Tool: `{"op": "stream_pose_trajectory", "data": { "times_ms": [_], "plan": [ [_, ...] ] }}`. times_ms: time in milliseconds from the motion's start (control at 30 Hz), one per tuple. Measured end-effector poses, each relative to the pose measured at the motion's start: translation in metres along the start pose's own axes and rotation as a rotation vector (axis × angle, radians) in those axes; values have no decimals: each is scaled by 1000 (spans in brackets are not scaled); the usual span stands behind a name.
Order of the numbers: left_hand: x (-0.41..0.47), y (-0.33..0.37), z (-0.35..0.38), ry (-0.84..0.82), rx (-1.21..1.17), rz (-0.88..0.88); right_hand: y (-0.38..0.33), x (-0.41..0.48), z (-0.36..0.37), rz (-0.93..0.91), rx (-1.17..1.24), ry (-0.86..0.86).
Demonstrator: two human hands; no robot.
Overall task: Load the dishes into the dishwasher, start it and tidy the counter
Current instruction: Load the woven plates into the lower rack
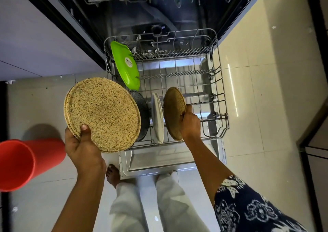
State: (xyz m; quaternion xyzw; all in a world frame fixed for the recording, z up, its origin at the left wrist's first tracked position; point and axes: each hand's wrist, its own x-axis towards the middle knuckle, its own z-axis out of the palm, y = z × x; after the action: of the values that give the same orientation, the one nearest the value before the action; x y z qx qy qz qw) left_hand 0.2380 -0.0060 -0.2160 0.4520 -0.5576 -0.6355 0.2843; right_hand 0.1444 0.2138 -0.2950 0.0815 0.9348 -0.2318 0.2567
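1. The brown speckled plate (173, 113) stands on edge in the lower rack (220, 97); the right hand (190, 123) grips its rim, fingers (188, 109) curled round it.
2. Just left of it is a white plate (157, 118), upright, then a dark pan (142, 107), and a green plate (124, 66) leaning at the far-left corner.
3. The left hand (81, 146) grips a stack of speckled plates (103, 113), thumb on top, left of the rack.
4. A red bin (26, 162) sits far left.
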Motion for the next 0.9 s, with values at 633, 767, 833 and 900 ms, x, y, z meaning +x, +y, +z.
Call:
{"op": "stream_pose_trajectory", "data": {
  "times_ms": [633, 767, 833, 900],
  "plan": [
    [-14, 3, 9, -119, -1, -113, 9, 17, -10, -77, 554, 143],
    [-26, 10, 30, -249, -60, -249, 0, -8, -31, 45, 991, -257],
    [-33, 9, 43, -341, -46, -318, 1, -15, -42, 173, 1255, -407],
    [-37, 2, 53, -442, 27, -331, 11, -16, -51, 238, 1392, -399]
  ]
}}
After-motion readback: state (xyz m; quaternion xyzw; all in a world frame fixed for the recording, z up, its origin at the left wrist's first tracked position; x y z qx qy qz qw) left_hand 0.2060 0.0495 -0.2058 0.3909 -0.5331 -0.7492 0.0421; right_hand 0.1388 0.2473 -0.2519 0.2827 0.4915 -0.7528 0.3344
